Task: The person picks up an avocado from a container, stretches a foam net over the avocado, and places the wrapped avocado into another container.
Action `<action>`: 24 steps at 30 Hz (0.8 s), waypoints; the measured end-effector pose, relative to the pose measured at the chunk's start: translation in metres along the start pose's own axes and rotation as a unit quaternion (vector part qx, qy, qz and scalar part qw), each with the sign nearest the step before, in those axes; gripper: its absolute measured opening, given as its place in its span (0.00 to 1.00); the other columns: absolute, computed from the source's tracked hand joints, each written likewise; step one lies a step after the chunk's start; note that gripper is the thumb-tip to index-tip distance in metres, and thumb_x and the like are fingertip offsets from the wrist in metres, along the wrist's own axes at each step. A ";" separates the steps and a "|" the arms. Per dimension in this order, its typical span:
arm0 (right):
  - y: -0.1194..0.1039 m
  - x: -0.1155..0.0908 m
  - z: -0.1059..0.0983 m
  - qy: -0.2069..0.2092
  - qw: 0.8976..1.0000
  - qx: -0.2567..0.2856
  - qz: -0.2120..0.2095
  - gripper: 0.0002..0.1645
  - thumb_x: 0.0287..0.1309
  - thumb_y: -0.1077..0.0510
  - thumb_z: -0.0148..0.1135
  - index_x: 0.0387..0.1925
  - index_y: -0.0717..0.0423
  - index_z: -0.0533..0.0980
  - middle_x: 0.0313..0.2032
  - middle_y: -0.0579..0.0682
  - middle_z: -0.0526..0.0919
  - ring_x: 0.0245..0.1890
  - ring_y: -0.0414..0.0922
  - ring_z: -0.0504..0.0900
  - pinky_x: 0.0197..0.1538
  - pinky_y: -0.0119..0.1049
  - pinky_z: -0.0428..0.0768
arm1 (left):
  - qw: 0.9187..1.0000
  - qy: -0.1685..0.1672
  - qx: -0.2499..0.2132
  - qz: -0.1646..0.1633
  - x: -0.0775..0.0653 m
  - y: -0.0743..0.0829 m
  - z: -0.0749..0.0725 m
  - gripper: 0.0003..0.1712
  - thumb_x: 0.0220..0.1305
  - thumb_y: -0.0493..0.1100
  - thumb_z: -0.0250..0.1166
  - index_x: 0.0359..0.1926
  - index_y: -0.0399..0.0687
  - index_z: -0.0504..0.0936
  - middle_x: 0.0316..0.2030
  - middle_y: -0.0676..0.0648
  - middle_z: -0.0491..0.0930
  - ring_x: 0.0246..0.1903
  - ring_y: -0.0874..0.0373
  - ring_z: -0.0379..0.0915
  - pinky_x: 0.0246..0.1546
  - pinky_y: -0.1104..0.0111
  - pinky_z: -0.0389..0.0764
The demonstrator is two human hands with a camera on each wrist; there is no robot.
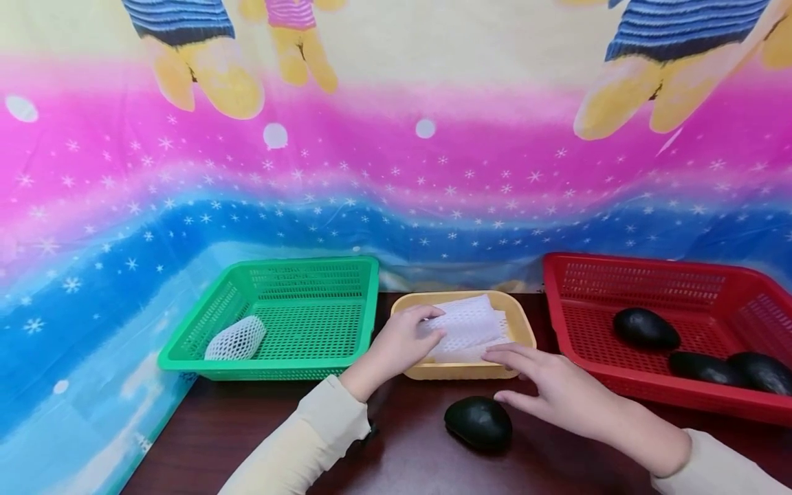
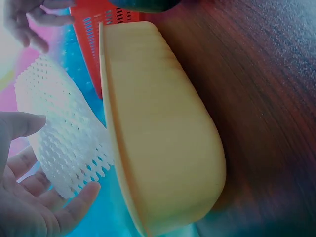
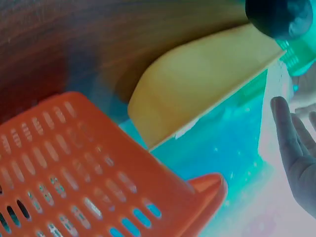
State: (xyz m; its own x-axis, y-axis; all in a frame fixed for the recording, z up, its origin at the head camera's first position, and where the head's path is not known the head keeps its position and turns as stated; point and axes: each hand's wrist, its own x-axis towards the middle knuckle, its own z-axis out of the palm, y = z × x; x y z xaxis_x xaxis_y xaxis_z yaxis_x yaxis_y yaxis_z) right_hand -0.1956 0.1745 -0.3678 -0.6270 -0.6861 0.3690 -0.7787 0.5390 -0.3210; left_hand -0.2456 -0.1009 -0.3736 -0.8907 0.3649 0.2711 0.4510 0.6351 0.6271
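Note:
White foam mesh sleeves (image 1: 467, 323) lie flat in a shallow yellow basket (image 1: 524, 326), rising above its rim in the left wrist view. My left hand (image 1: 405, 340) is over the basket's left side at the sleeves, thumb and fingers spread apart; the same hand (image 2: 29, 197) has its fingers around the mesh edge in the left wrist view. Over the basket's front right corner, my right hand (image 1: 551, 385) extends its fingers near the sleeves, holding nothing. A dark avocado (image 1: 478, 423) lies on the table just below the right thumb.
To the left stands a green basket (image 1: 365, 309) with one mesh-wrapped item (image 1: 236, 339) inside. A red basket (image 1: 557, 302) at the right holds several dark avocados (image 1: 646, 328). Behind them hangs a patterned cloth (image 1: 396, 172). The tabletop (image 1: 260, 426) is dark wood.

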 end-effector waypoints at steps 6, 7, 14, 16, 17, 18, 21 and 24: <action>0.008 0.005 -0.004 0.105 0.994 0.021 -0.018 0.26 0.62 0.49 0.73 0.59 0.51 0.77 0.51 0.46 0.80 0.37 0.40 0.85 0.30 0.24 0.79 | 1.000 -0.003 -0.009 0.004 -0.007 0.008 -0.008 0.18 0.72 0.46 0.67 0.58 0.46 0.83 0.57 0.47 0.82 0.60 0.52 0.75 0.61 0.55 0.76; 0.009 0.005 -0.004 0.116 0.993 0.024 -0.018 0.26 0.63 0.48 0.72 0.59 0.51 0.77 0.52 0.46 0.79 0.37 0.40 0.85 0.30 0.23 0.79 | 1.000 -0.001 -0.011 0.007 -0.009 0.009 -0.008 0.18 0.72 0.45 0.66 0.58 0.46 0.83 0.57 0.47 0.82 0.60 0.52 0.75 0.60 0.55 0.76; 0.012 0.006 -0.002 0.138 0.990 0.026 -0.001 0.42 0.43 0.71 0.81 0.61 0.52 0.74 0.54 0.49 0.78 0.36 0.39 0.83 0.31 0.26 0.81 | 1.000 0.002 -0.021 0.022 -0.016 0.009 -0.007 0.16 0.72 0.45 0.66 0.57 0.46 0.84 0.56 0.48 0.83 0.59 0.54 0.76 0.60 0.57 0.76; 0.012 0.006 0.001 0.134 0.991 0.026 -0.007 0.42 0.41 0.72 0.81 0.60 0.52 0.75 0.52 0.50 0.81 0.35 0.38 0.83 0.30 0.25 0.80 | 0.999 -0.002 -0.026 0.022 -0.019 0.008 -0.007 0.16 0.72 0.44 0.66 0.56 0.46 0.84 0.56 0.49 0.83 0.59 0.54 0.76 0.60 0.57 0.76; 0.012 0.005 0.002 0.132 0.991 0.027 -0.015 0.41 0.41 0.72 0.81 0.60 0.52 0.76 0.51 0.50 0.82 0.35 0.38 0.83 0.30 0.24 0.80 | 0.999 -0.004 -0.029 0.021 -0.020 0.008 -0.007 0.15 0.72 0.44 0.67 0.56 0.47 0.84 0.56 0.49 0.82 0.59 0.54 0.76 0.60 0.57 0.76; 0.012 0.005 0.004 0.133 0.991 0.026 -0.023 0.35 0.48 0.67 0.80 0.59 0.52 0.77 0.49 0.50 0.83 0.34 0.37 0.83 0.30 0.23 0.80 | 0.999 -0.006 -0.031 0.021 -0.021 0.009 -0.007 0.15 0.72 0.44 0.67 0.56 0.47 0.84 0.56 0.49 0.82 0.59 0.54 0.75 0.60 0.57 0.76; 0.012 0.007 0.009 0.143 0.988 0.017 -0.060 0.20 0.64 0.50 0.71 0.53 0.54 0.80 0.44 0.50 0.86 0.32 0.35 0.82 0.33 0.23 0.80 | 0.999 -0.008 -0.033 0.021 -0.024 0.010 -0.006 0.15 0.71 0.44 0.67 0.56 0.48 0.84 0.56 0.50 0.82 0.59 0.55 0.75 0.61 0.56 0.75; 0.011 0.009 0.012 0.155 0.984 0.008 -0.083 0.29 0.71 0.36 0.51 0.48 0.54 0.83 0.42 0.48 0.87 0.34 0.37 0.84 0.39 0.22 0.81 | 0.999 -0.010 -0.031 0.027 -0.027 0.011 -0.006 0.16 0.70 0.43 0.68 0.56 0.48 0.84 0.56 0.50 0.82 0.59 0.55 0.75 0.60 0.57 0.76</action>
State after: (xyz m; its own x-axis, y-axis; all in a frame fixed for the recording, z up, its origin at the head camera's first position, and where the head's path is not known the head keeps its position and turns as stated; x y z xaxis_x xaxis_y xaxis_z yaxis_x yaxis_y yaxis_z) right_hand -0.2099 0.1686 -0.3788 -0.4698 -0.5811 0.6645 -0.8720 0.4225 -0.2471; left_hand -0.2164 -0.1075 -0.3699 -0.8634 0.4112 0.2924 0.4940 0.5707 0.6560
